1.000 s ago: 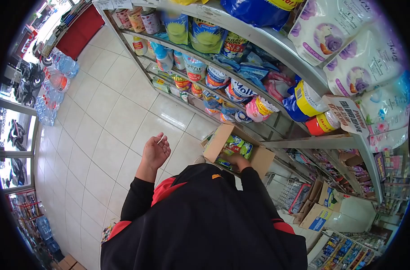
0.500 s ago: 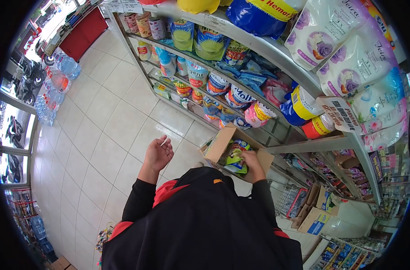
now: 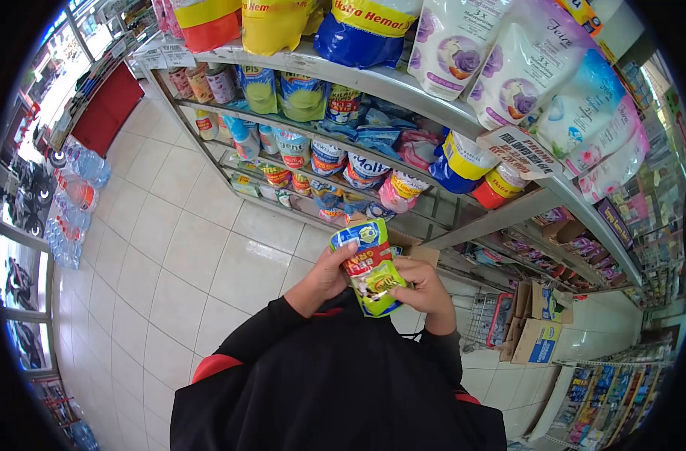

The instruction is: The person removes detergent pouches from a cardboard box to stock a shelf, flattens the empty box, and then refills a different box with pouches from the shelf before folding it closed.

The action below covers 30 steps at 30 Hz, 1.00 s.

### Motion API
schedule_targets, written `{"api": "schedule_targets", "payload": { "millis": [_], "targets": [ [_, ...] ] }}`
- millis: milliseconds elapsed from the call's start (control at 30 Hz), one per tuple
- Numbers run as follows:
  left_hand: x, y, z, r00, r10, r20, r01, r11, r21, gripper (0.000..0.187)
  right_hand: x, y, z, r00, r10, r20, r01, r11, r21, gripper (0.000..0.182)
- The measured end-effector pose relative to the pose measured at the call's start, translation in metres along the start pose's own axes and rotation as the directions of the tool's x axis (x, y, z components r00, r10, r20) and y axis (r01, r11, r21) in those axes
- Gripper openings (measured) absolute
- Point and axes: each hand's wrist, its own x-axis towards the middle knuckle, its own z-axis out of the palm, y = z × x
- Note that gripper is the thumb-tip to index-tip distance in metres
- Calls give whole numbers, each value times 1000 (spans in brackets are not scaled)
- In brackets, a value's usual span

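Note:
A green, red and blue refill pouch (image 3: 371, 263) is in front of my body, held between both hands. My left hand (image 3: 326, 272) grips its left edge, with the thumb on the printed front. On the opposite side, my right hand (image 3: 424, 284) pinches the lower right edge. Behind the pouch is an open cardboard box (image 3: 424, 254), mostly hidden by the pouch and my right hand, so its contents do not show clearly.
A metal shelf rack (image 3: 283, 120) stands ahead, stocked with pouches and bottles. Large white and purple pouches (image 3: 508, 83) sit on its top shelf. Cardboard boxes (image 3: 537, 338) and a wire basket (image 3: 484, 319) are at right. Bottle packs (image 3: 76, 199) stand on the tiled floor at left.
My right hand has lifted the pouch out of the cardboard box and brought it toward my body. My left hand, earlier away over the floor, has moved right and taken hold of the pouch.

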Motion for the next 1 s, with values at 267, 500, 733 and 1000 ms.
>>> {"api": "schedule_targets", "payload": {
  "millis": [267, 500, 733, 1000],
  "targets": [
    [-5, 11, 18, 916, 261, -304, -325, 927, -185, 28, 6, -5, 26, 836, 427, -344, -238, 848, 474, 16],
    [-11, 27, 16, 865, 323, -385, -429, 873, -233, 34, 12, 6, 35, 827, 435, -356, -337, 891, 305, 16],
    [-14, 59, -7, 849, 410, -334, -499, 831, -248, 25, 21, 12, 31, 787, 354, -506, -226, 928, 297, 13],
    [-24, 62, -3, 992, 79, -94, -39, 931, 364, 43, 28, 1, 31, 854, 193, -482, -86, 968, 234, 14]
  ]
}}
